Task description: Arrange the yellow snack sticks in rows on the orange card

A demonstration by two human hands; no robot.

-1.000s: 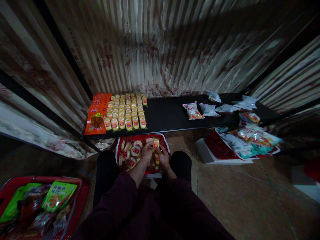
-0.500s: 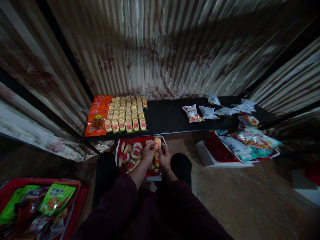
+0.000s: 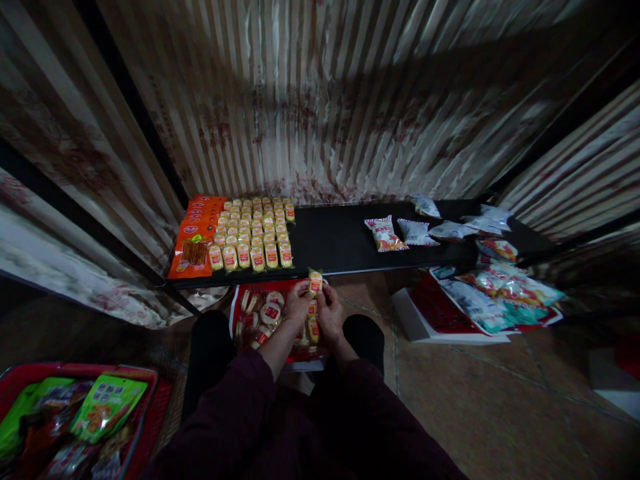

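Note:
Between my two hands, over a red basket [image 3: 235,313] at my knees, is a small yellow wrapped snack [image 3: 315,283]. My left hand [image 3: 297,307] pinches it from the left, and my right hand [image 3: 330,317] closes on it from the right. Round wrapped cakes [image 3: 271,313] and more yellow packets [image 3: 313,329] lie in the basket below. Rows of the same yellow packets [image 3: 257,257] stand on the left part of the black shelf [image 3: 327,241], beside orange snack bags [image 3: 193,250].
Several chip bags [image 3: 385,235] lie on the shelf's right part. A second basket [image 3: 430,310] with bags stands below it. At the lower left is a red basket [image 3: 145,400] holding a green pouch [image 3: 107,405]. Striped curtains [image 3: 310,107] hang behind.
Both hands stay together on the yellow packet, which is slightly higher relative to the basket. The whole view has shifted a little, so the shelf and baskets sit lower in the picture.

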